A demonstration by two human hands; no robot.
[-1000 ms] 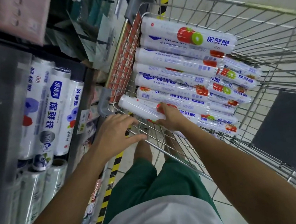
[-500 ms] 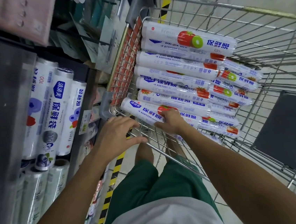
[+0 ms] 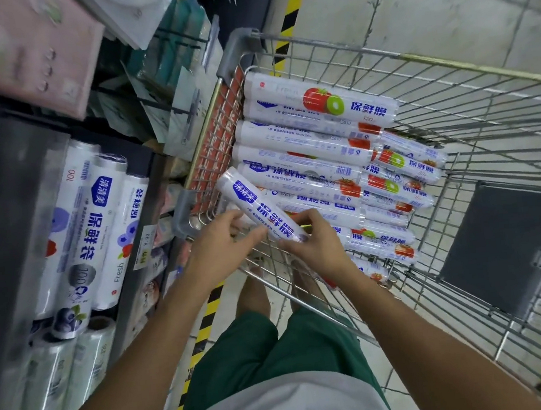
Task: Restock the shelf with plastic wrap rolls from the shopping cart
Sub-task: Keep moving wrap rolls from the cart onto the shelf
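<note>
A white plastic wrap roll (image 3: 255,203) with blue lettering is lifted above the near left corner of the wire shopping cart (image 3: 475,136), tilted with its far end up and to the left. My right hand (image 3: 313,240) grips its near end. My left hand (image 3: 223,246) holds the roll's underside with fingers curled against it. Several more rolls (image 3: 316,116) with tomato and kiwi pictures lie stacked along the cart's left side. The shelf (image 3: 19,211) on the left holds upright rolls (image 3: 98,233) with blue labels.
Clear film rolls (image 3: 78,355) sit on a lower shelf level. A pink package (image 3: 22,47) and hanging packets fill the shelf top. A dark flap (image 3: 500,247) covers the cart's near right. Black and yellow tape (image 3: 207,315) marks the tiled floor beside the shelf base.
My right hand lifted one roll out of the stack and swung it toward the shelf side. My left hand left the cart rim and came onto the roll.
</note>
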